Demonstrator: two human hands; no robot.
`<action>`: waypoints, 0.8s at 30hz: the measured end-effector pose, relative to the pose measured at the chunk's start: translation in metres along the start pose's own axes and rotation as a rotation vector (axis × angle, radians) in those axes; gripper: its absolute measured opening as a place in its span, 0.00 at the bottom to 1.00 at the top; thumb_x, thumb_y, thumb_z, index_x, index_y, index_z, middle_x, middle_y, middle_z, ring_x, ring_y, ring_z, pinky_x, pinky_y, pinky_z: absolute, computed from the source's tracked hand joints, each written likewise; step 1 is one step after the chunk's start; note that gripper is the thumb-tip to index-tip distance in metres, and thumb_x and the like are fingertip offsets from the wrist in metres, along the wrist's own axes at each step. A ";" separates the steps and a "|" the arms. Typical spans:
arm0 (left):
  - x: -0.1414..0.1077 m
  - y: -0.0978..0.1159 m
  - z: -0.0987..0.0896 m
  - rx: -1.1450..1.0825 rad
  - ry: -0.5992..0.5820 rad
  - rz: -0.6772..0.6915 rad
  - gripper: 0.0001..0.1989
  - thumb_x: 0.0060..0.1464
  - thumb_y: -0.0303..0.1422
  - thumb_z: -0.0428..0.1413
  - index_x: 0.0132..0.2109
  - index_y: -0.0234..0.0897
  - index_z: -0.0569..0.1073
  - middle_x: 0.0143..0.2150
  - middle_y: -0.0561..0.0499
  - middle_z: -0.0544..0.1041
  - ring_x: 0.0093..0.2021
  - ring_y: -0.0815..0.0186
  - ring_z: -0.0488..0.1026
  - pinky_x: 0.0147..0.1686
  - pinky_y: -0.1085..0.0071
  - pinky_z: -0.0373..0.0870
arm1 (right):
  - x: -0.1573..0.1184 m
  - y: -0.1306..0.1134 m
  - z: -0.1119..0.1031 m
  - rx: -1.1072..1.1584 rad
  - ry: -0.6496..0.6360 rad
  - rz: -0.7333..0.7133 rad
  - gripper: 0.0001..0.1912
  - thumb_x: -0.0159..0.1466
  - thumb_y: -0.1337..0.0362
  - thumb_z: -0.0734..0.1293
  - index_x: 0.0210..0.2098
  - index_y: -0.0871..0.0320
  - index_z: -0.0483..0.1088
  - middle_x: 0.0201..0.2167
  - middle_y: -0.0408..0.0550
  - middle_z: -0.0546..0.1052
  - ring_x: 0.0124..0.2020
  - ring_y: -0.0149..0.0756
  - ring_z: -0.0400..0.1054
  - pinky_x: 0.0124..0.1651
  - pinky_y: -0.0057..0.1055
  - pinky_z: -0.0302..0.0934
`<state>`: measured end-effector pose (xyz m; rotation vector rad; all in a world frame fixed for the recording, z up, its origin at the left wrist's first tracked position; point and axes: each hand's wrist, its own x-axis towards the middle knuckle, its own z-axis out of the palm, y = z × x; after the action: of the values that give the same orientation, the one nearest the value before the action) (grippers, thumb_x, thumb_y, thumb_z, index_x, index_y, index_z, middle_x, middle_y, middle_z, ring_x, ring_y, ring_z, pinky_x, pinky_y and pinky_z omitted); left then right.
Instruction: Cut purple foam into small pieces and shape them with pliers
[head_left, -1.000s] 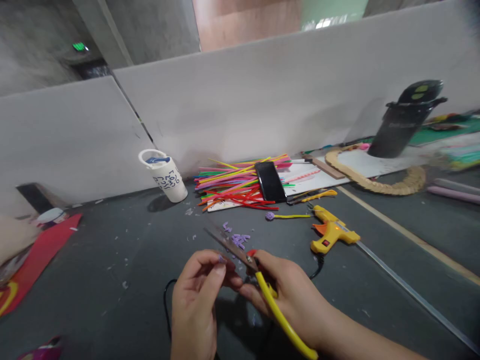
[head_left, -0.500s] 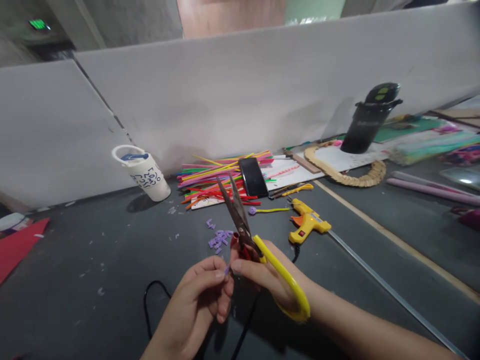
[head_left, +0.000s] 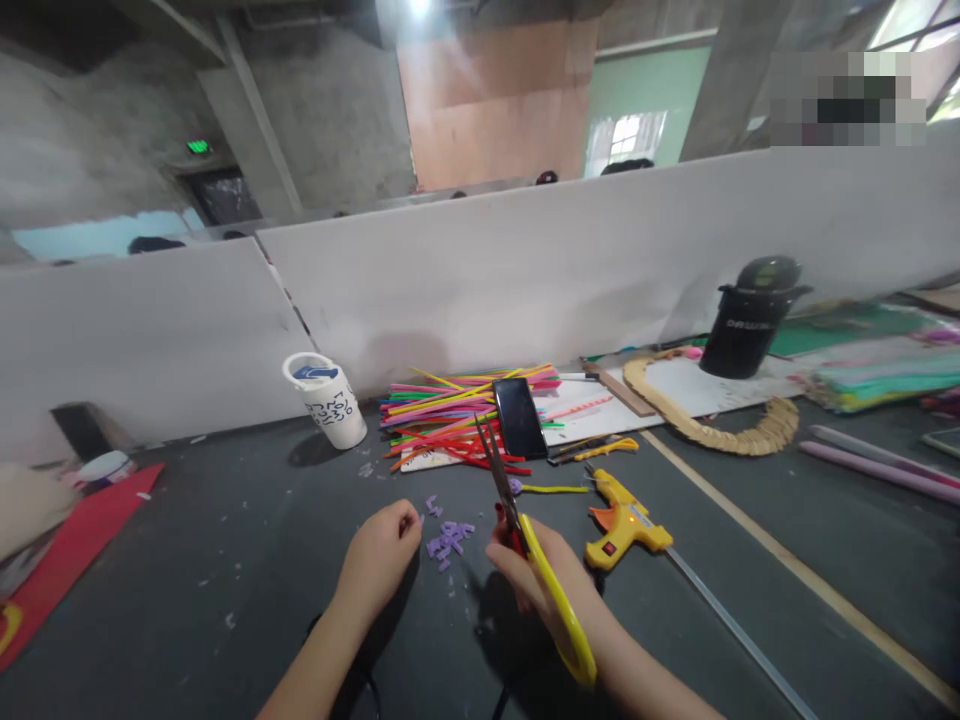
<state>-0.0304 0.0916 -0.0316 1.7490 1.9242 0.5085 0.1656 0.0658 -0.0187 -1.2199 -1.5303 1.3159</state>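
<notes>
My right hand (head_left: 551, 575) grips a pair of scissors (head_left: 517, 515) with yellow handles. Its dark blades point up and away, slightly apart. Left of it, my left hand (head_left: 382, 550) is held low over the table with its fingers curled together. A sliver of purple shows at those fingertips, beside a small pile of cut purple pieces (head_left: 448, 540). Beyond the scissors lies a yellow-green stem with a purple ball tip (head_left: 555, 489). A yellow hot glue gun (head_left: 626, 520) with a clear glue stick rests right of my right hand.
Colourful pipe cleaners (head_left: 442, 410) and a black phone (head_left: 520, 418) lie at the back. A white cup (head_left: 337, 415) stands left of them. A curved tan braided piece (head_left: 697, 435) and a black tumbler (head_left: 746, 330) are at the right. Red sheet (head_left: 97, 550) lies left. A white partition (head_left: 465, 280) stands behind.
My left hand has moved away from my right hand, leftward to beside the purple pieces. The scissors stay in my right hand. The camera view has tilted up.
</notes>
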 end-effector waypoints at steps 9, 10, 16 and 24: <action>0.022 -0.006 0.001 -0.022 0.038 -0.045 0.16 0.56 0.34 0.52 0.51 0.36 0.67 0.51 0.44 0.70 0.44 0.59 0.71 0.40 0.57 0.70 | 0.007 0.013 -0.002 -0.250 0.020 -0.050 0.05 0.57 0.64 0.59 0.25 0.56 0.59 0.16 0.37 0.62 0.16 0.27 0.57 0.22 0.24 0.52; 0.021 -0.010 0.000 -0.048 0.052 -0.054 0.16 0.56 0.34 0.52 0.52 0.36 0.67 0.51 0.44 0.70 0.44 0.59 0.71 0.40 0.56 0.70 | 0.007 0.013 -0.003 -0.300 0.034 -0.061 0.05 0.57 0.64 0.59 0.25 0.56 0.60 0.17 0.38 0.63 0.18 0.28 0.58 0.23 0.25 0.53; 0.000 -0.026 0.003 -0.318 0.140 -0.070 0.09 0.53 0.33 0.54 0.40 0.33 0.70 0.33 0.51 0.74 0.28 0.66 0.72 0.29 0.67 0.69 | 0.002 0.010 -0.007 -0.652 0.163 -0.186 0.11 0.52 0.61 0.67 0.33 0.59 0.65 0.29 0.50 0.71 0.32 0.44 0.64 0.35 0.36 0.56; -0.038 -0.012 -0.015 -0.646 0.187 -0.006 0.14 0.52 0.42 0.50 0.34 0.37 0.72 0.31 0.51 0.74 0.28 0.65 0.70 0.28 0.71 0.65 | 0.004 0.010 -0.012 -0.924 0.061 -0.431 0.14 0.52 0.62 0.67 0.37 0.60 0.66 0.38 0.53 0.71 0.40 0.46 0.59 0.45 0.39 0.54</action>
<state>-0.0470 0.0535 -0.0223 1.3046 1.6177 1.1727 0.1782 0.0725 -0.0270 -1.3021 -2.2887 0.2514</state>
